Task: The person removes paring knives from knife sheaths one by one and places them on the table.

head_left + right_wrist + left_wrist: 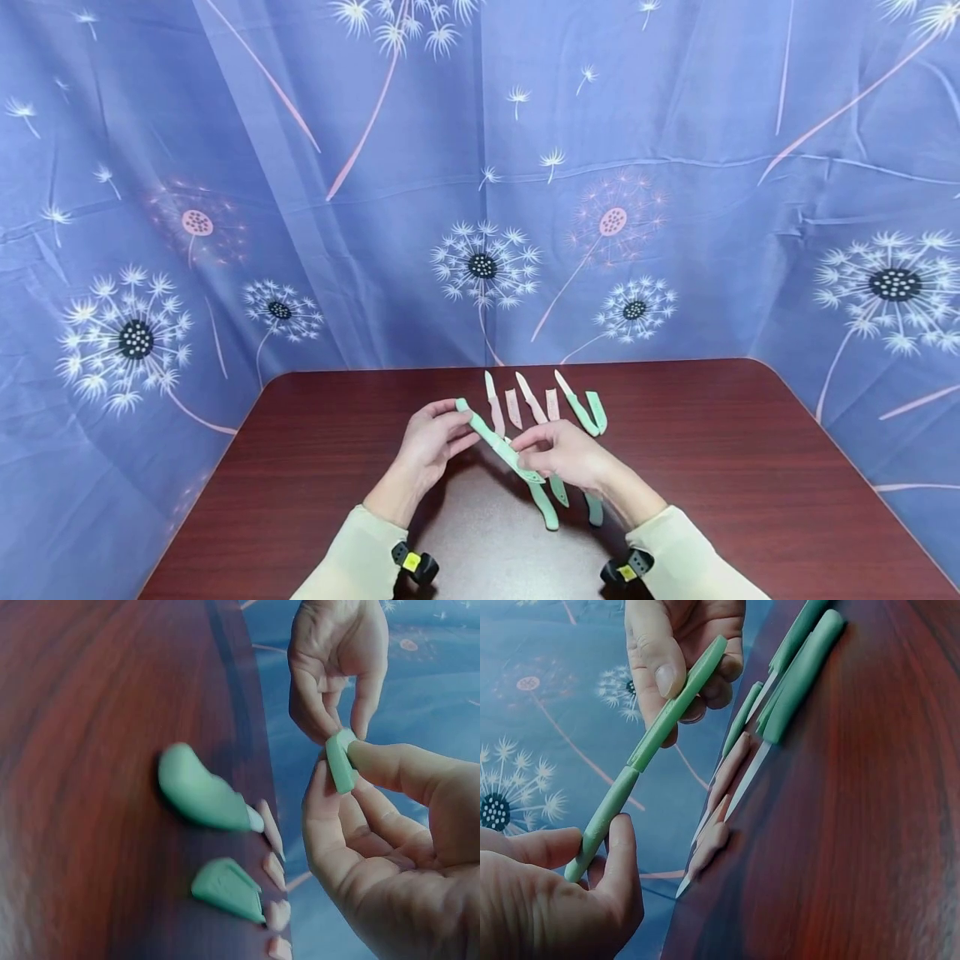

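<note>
A green-handled knife [483, 429] is held up between both hands over the table, its blade hidden inside a green sheath [676, 705]. My left hand [429, 446] pinches the handle end [604, 821] between thumb and fingers. At the other end, my right hand [566, 454] grips the sheath with thumb and fingertips. In the right wrist view the covered knife is seen nearly end-on. Below the right hand, partly hidden by it, lie a green knife handle [543, 508], a green sheath [558, 490] and another green piece [594, 510].
Toward the back lie two pink-handled knives [497, 414] with bare blades and pink sheaths [513, 408]. Right of them is a green-handled knife [581, 414] beside its green sheath [597, 411]. The dark wooden table [735, 467] ends at a blue dandelion-print curtain [375, 292].
</note>
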